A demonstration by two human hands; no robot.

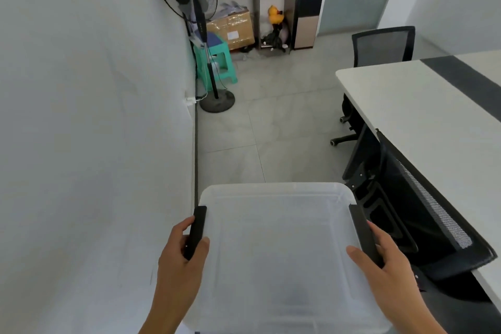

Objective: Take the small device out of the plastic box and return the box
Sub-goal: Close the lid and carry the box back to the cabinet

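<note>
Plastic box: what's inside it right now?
The frosted lid of the plastic box is on, with both black latches down; the left hand and right hand grip those sides. Only a faint dark smudge shows through the lid near its close edge; the contents cannot be identified.

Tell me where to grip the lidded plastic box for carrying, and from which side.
Grip the plastic box by its two black side latches, one from each side. They sit opposite each other at the lid's edges, so the load likely stays level. The left hand and right hand hold it that way.
</note>
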